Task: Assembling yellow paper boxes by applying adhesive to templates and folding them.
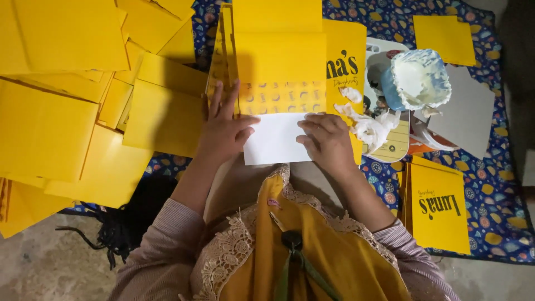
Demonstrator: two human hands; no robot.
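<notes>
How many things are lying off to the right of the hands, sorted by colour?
Counting only the separate things to the right of the right hand:
Yellow sheets: 2, one upper and one printed lower
Grey sheet: 1
White-smeared blue tub: 1
White crumpled wad: 1
Total: 5

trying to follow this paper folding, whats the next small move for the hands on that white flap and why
Probably press the white flap flat and run the fingers along its fold. Both the left hand and right hand rest on its side edges, and it lies folded over the yellow printed sheet. The white paste tub sits open nearby, so this may be a glued seam.
</notes>
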